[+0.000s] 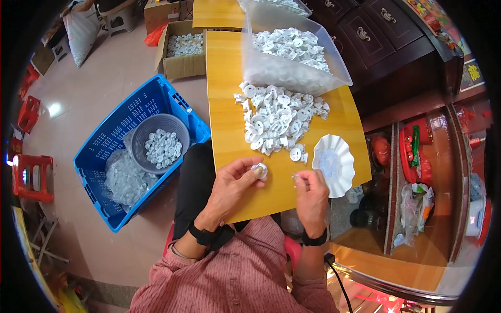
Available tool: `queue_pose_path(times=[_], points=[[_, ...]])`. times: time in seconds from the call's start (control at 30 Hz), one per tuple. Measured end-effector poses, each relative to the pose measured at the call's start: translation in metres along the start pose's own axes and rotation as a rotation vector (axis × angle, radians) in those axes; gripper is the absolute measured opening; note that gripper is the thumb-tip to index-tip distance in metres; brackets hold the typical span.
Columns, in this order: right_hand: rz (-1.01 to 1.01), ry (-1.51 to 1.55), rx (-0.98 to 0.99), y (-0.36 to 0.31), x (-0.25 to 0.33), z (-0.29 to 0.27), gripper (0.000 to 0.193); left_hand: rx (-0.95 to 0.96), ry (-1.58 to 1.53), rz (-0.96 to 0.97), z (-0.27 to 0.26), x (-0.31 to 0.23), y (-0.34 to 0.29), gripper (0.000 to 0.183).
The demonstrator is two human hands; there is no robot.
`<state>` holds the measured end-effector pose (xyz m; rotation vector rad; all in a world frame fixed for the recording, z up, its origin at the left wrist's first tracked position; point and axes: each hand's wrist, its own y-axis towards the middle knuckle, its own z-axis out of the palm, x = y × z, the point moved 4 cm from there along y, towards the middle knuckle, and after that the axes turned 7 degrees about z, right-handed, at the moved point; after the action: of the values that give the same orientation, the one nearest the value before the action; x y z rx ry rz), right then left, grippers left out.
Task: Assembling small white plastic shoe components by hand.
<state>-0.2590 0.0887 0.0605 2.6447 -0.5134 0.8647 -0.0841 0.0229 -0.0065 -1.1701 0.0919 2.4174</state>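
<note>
Between the thumb and fingers of my left hand (229,183) is a small round white plastic part (263,171), held just above the yellow tabletop (245,206). My right hand (312,198) is closed in a pinch a little to the right of that part; a tiny pale bit shows at its fingertips, too small to name. Beside the right hand stands a white dish with a wavy rim (347,180), its bottom covered by small pale bluish bits. Ahead of both hands spreads a heap of similar white plastic parts (279,117), with a couple lying loose (298,154) at its near edge.
A clear plastic bin (292,82) full of white parts lies behind the heap. On the floor at left, a blue crate (112,122) holds a grey basket (180,128) of parts and a clear bag (128,180). A cardboard box (182,67) stands beyond; dark drawers (360,36) flank the right.
</note>
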Motion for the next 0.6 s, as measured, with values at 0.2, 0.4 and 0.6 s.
queue_pose_path(times=[0.2, 0.4, 0.6], points=[[-0.03, 0.005, 0.161, -0.02, 0.013, 0.025, 0.009, -0.026, -0.024, 0.023, -0.003, 0.0, 0.002, 0.029], [-0.07, 0.05, 0.132, -0.025, 0.012, 0.026, 0.014, -0.029, -0.048, 0.039, -0.01, -0.001, 0.004, 0.029], [0.096, 0.104, 0.064, -0.027, -0.003, 0.021, 0.011, -0.031, -0.065, 0.042, -0.01, -0.001, 0.004, 0.029]])
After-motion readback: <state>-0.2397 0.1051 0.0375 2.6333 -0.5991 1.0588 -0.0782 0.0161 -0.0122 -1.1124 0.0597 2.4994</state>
